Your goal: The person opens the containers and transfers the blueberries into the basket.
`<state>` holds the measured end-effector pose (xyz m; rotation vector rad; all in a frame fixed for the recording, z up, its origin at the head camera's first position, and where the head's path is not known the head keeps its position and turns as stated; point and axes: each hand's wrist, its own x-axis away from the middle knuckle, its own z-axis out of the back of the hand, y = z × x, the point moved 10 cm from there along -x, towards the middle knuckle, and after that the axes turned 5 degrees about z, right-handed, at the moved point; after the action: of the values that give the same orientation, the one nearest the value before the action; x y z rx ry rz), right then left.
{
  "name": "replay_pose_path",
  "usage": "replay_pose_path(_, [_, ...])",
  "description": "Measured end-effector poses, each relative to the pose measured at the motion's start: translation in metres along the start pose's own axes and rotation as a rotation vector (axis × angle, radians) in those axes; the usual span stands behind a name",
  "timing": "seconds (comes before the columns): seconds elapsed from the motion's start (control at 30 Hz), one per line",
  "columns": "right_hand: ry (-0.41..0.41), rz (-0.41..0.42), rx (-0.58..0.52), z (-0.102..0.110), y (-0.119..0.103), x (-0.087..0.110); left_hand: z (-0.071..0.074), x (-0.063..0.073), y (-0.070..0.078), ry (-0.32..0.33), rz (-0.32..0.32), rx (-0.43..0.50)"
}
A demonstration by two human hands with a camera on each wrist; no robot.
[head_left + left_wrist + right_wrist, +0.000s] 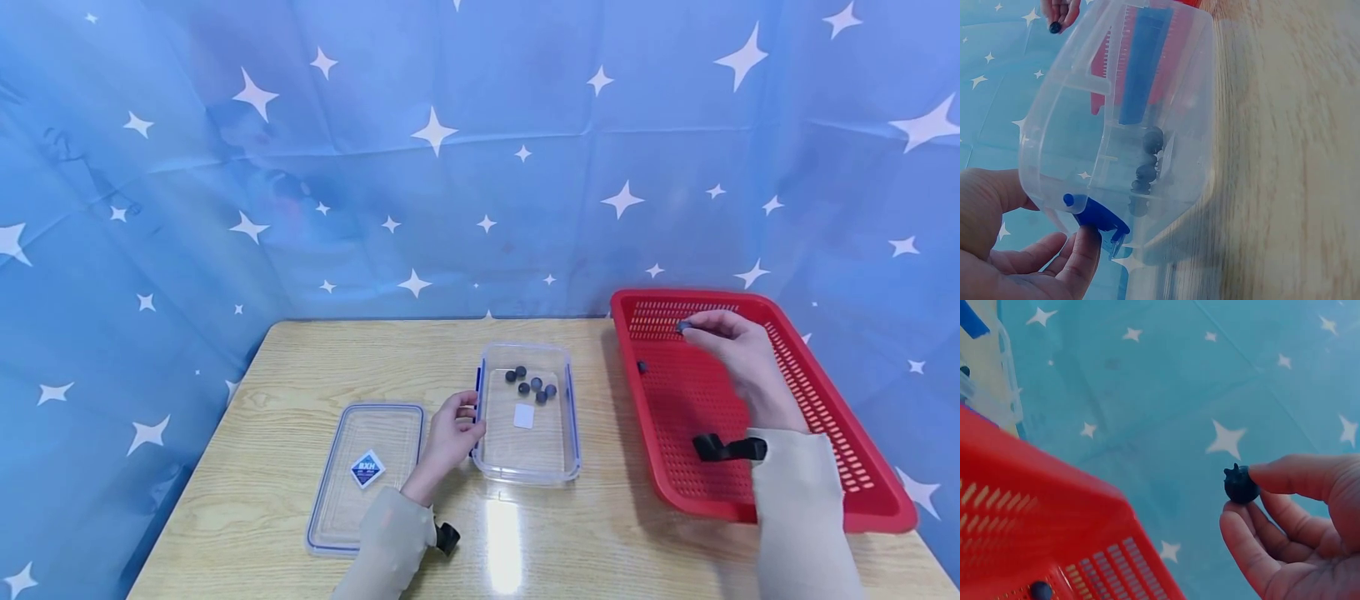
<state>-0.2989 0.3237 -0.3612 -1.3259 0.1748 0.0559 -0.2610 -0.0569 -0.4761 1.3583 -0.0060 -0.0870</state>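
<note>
Between thumb and fingertips, my right hand (738, 360) pinches a dark blueberry (1241, 487) with its small crown showing. The hand is raised above the far part of a red basket (654, 467), where another blueberry (642, 367) lies by the left wall. My left hand (447, 437) grips the left side of a clear plastic container (525, 477), its thumb and fingers at a blue side latch (1100, 215). Several blueberries (536, 384) are grouped in the far half of that container, near a white square (523, 416).
Left of the container, a clear lid (337, 500) with a blue edge and a diamond label (367, 469) lies flat on the wooden table (247, 500). A blue star-patterned cloth (450, 208) hangs behind the table. Black wrist mounts sit at both cuffs.
</note>
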Motion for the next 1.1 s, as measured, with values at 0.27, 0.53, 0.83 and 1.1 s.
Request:
replay_pose_path(0.27, [0.046,-0.057,-0.259,0.021,0.012,0.011,0.0,0.0,0.001,-0.003,-0.018,0.0])
replay_pose_path(0.53, [0.081,-0.123,-0.252,0.037,0.022,0.022,-0.001,0.003,0.009,-0.01,0.02,0.015])
replay_pose_path(0.83, [0.095,-0.128,-0.292,0.044,0.03,0.027,0.003,0.015,0.041,-0.022,0.015,0.026])
replay_pose_path(1.1, [0.068,-0.067,-0.464,0.035,0.027,0.024,0.002,0.009,0.027,-0.016,0.007,0.024])
